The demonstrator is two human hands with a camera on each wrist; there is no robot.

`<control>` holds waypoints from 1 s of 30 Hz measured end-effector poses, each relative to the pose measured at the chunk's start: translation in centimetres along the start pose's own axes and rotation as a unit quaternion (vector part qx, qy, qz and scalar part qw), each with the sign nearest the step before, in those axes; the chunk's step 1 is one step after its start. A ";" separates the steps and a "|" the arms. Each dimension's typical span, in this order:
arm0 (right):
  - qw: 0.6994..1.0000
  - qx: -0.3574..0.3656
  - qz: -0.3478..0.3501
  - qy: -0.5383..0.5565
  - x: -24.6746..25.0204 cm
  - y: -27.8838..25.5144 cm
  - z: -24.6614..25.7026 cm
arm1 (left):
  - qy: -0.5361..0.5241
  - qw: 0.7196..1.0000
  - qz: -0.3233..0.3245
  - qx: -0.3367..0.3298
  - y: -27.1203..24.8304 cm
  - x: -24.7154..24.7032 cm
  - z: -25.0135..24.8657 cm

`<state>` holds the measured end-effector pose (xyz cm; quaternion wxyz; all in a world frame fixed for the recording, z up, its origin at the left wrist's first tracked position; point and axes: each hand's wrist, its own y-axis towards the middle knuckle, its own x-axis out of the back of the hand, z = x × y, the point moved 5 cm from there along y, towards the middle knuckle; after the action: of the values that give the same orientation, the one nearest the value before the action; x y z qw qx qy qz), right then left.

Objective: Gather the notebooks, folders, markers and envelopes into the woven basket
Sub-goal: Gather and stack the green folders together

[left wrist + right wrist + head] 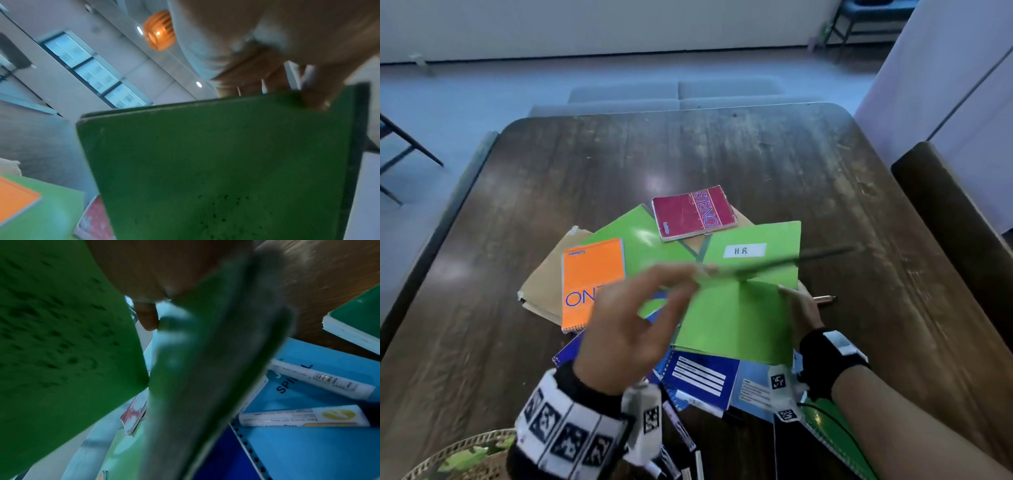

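Observation:
A bright green folder (736, 315) labelled "H.R" is lifted off the pile on the wooden table (722, 154). My left hand (695, 274) pinches its raised upper flap, which shows edge-on as a dark blurred line. My right hand (791, 298) grips its right edge. The left wrist view shows the folder (216, 162) pinched at its top corner by my fingers (316, 100). Under it lie blue notebooks (698, 377), an orange notebook (592, 281), a red steno pad (693, 212), a second green folder (640, 236), brown envelopes (544, 284) and markers (681, 431). The woven basket (465, 452) sits at the near left.
A green spiral notebook (835, 435) lies under my right forearm, and a pen (825, 298) lies just right of my right hand. The right wrist view shows two white markers (320, 381) on a light blue notebook (308, 451). Chairs stand around the table.

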<state>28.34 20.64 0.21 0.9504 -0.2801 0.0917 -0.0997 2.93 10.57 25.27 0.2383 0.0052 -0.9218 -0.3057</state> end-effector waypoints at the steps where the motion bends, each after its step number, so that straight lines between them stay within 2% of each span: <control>1: 1.000 -0.012 0.013 -0.003 0.3 0.3 -0.9 | -0.016 0.997 0.075 -0.013 -0.8 -1.5 -0.5; 3: 0.998 -0.039 0.049 -0.011 0.5 0.0 -1.8 | 0.002 0.980 0.196 -0.034 -2.7 -4.5 -0.1; 4: 0.998 -0.045 0.051 0.011 0.5 -0.4 -1.7 | 0.028 0.971 0.235 -0.039 -3.8 -5.9 0.7; 7: 0.997 -0.039 0.026 0.060 0.5 -0.9 -0.6 | 0.074 0.950 0.302 -0.008 -6.5 -8.9 4.0; 11: 0.996 -0.023 -0.047 0.072 -0.1 -0.2 -0.9 | 0.128 0.935 0.327 0.047 -8.2 -11.0 7.9; 13: 0.996 -0.034 -0.048 0.060 -0.2 -0.6 -0.8 | 0.134 0.930 0.335 0.067 -8.3 -11.9 8.9; 16: 0.996 -0.048 -0.015 0.068 -1.1 -1.6 -0.3 | 0.157 0.917 0.357 0.086 -8.4 -13.2 9.8; 18: 0.998 -0.007 0.017 0.056 -1.6 -1.7 0.2 | 0.173 0.908 0.370 0.096 -8.3 -13.7 9.9; 21: 0.999 0.035 0.021 -0.002 -1.3 -1.2 0.1 | 0.177 0.891 0.406 0.103 -8.0 -13.8 9.9; 22: 0.999 0.037 0.021 -0.019 -0.9 -1.0 -0.1 | 0.185 0.888 0.399 0.132 -7.8 -13.4 10.6; 24: 0.998 0.037 0.016 -0.040 -0.2 -0.7 -0.4 | 0.240 0.888 0.309 0.242 -7.2 -11.1 13.2; 25: 0.998 0.032 0.017 -0.047 0.1 -0.5 -0.6 | 0.287 0.872 0.246 0.311 -7.1 -9.5 14.9; 26: 0.998 0.034 0.021 -0.049 0.2 -0.5 -0.8 | 0.317 0.845 0.198 0.383 -7.3 -7.9 16.5; 27: 0.997 0.040 0.025 -0.053 0.3 -0.4 -0.7 | 0.309 0.820 0.172 0.450 -7.6 -6.7 17.8; 28: 0.997 0.052 0.025 -0.058 0.4 -0.4 -0.7 | 0.273 0.807 0.161 0.499 -7.8 -6.1 18.7; 30: 0.994 0.074 0.024 -0.071 0.2 -0.4 -0.3 | 0.203 0.802 0.154 0.540 -7.9 -5.8 19.9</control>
<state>28.46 20.10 0.19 0.9748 -0.2128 0.0225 -0.0632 -1.78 16.19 4.36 0.4224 0.0528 -0.8570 0.2903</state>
